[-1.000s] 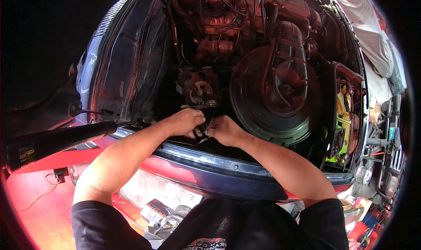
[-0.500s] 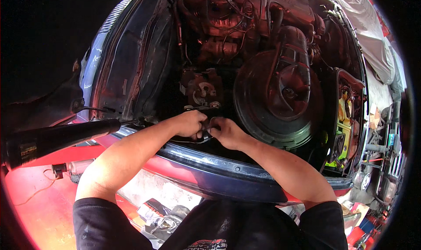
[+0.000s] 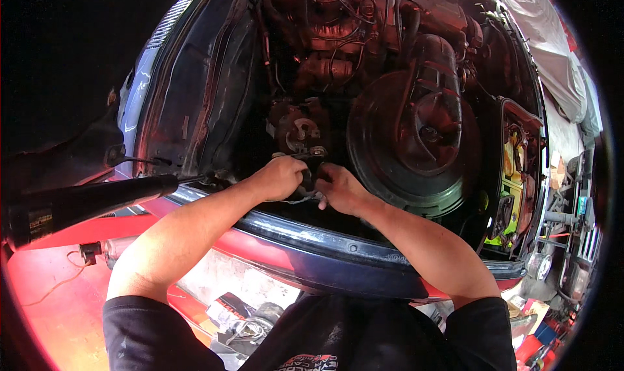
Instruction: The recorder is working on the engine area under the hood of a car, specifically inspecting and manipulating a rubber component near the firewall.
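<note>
In the engine bay, just behind the car's dark painted edge [image 3: 305, 234], my two hands work close together. My left hand [image 3: 281, 178] is closed, its fingers pinched at a small dark part between the hands. Curled in at the same spot is my right hand [image 3: 344, 189], its lower fingers bent; whatever the fingertips hold is too dark to make out. A thin pale wire [image 3: 300, 201] runs below the left hand. Right beyond the fingertips sits a worn metal assembly [image 3: 302, 132] with a curved light piece on top.
A big round black air filter housing [image 3: 374, 166] with a thick duct [image 3: 437, 104] stands right of my hands. Farther right is a lamp unit with yellow-green parts [image 3: 512, 208]. From the left juts a black cylinder [image 3: 97, 203]. Engine hoses and wires [image 3: 335, 46] fill the far side.
Both hands have shifted slightly; the right has turned, its fingers now curling lower and nearer the metal assembly. A small shiny piece seen between the hands before is now mostly covered.
</note>
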A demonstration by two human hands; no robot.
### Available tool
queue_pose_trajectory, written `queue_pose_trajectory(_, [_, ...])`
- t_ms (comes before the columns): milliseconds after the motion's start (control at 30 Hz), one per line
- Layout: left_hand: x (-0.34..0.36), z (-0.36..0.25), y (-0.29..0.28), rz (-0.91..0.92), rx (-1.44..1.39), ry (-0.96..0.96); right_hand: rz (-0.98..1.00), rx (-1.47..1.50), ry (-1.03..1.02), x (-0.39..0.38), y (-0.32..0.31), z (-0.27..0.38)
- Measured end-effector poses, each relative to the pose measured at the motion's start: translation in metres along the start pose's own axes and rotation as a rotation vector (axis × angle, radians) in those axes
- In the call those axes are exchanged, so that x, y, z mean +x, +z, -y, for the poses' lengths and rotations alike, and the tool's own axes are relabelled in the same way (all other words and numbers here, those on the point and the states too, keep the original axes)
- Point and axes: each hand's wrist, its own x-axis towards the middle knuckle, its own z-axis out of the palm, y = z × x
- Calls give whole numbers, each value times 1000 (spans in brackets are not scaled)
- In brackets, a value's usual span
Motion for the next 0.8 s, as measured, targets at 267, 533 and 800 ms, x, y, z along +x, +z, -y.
queue_pose_trajectory(267, [9,6,5,353,-94,-424,208,136,-34,4,7,-17])
queue_pose_trajectory(533, [5,12,22,92,227,-75,47,-191,-306,6,8,-29])
queue_pose_trajectory(800, [-13,-30,-11,230,312,-98,97,12,-88,7,5,-15])
